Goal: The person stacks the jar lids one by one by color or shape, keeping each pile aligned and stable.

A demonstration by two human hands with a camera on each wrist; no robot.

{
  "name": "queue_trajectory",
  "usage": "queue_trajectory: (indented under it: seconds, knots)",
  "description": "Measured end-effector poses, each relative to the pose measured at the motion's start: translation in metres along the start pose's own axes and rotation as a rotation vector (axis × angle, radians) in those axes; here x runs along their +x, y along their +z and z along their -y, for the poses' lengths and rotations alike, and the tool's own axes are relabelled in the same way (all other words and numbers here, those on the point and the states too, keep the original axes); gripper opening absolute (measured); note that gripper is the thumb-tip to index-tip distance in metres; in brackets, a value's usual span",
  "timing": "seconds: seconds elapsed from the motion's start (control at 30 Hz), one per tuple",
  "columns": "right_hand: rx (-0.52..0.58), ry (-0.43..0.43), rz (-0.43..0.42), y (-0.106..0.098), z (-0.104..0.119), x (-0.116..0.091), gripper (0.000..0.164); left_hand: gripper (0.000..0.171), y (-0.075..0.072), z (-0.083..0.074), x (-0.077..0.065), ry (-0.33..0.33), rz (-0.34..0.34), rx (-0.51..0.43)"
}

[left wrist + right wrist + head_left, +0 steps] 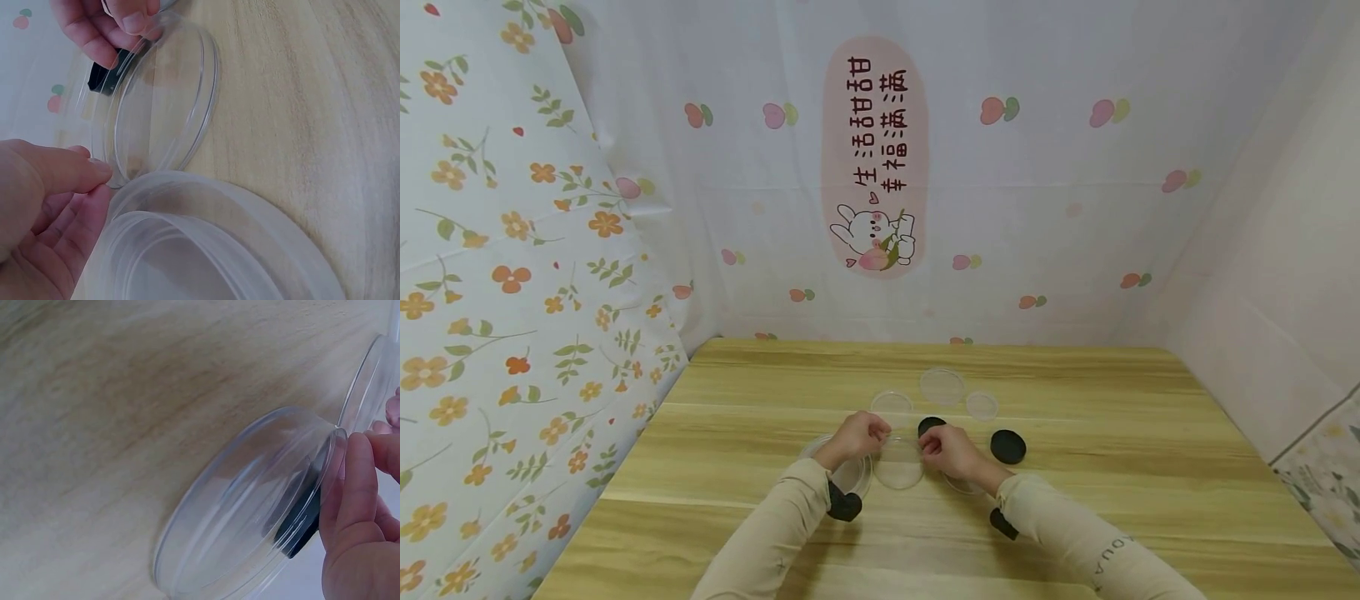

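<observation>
A clear, shallow round dish point(898, 464) lies between the two hands on the wooden table. My left hand point(861, 435) has its thumb and forefinger pinched at the dish's far left rim; in the left wrist view the fingertips point(100, 172) meet there. At the opposite edge, my right hand point(953, 452) pinches the rim with curled fingers. Beneath the right hand lies another clear dish point(231, 512), partly covered in the head view. Frosted round containers point(206, 194), one inside the other, sit below the left wrist.
Clear discs lie farther back: one behind the left hand point(892, 404), a larger one point(942, 386) and a small one point(982, 406). A black round piece point(931, 424) stands behind the right hand, another point(1008, 447) to its right. A printed cloth point(1037, 192) hangs behind the table.
</observation>
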State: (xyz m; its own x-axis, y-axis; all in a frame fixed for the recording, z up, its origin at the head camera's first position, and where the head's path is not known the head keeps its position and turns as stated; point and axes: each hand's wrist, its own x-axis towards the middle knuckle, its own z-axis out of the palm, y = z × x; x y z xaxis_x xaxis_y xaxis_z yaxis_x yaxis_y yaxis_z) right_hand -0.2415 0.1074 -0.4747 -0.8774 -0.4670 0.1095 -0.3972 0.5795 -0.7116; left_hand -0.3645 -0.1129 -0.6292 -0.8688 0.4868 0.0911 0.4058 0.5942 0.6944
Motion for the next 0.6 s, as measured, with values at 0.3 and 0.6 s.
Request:
queue_trajectory:
  seconds: [0.3, 0.6]
  knots:
    - [0.001, 0.053, 0.011, 0.000, 0.003, 0.000, 0.013, 0.007, -0.024, -0.047, -0.018, 0.091, -0.014, 0.021]
    - [0.000, 0.059, 0.018, 0.000, 0.001, 0.000, 0.014, 0.010, -0.020, -0.045, -0.017, 0.109, -0.051, 0.058]
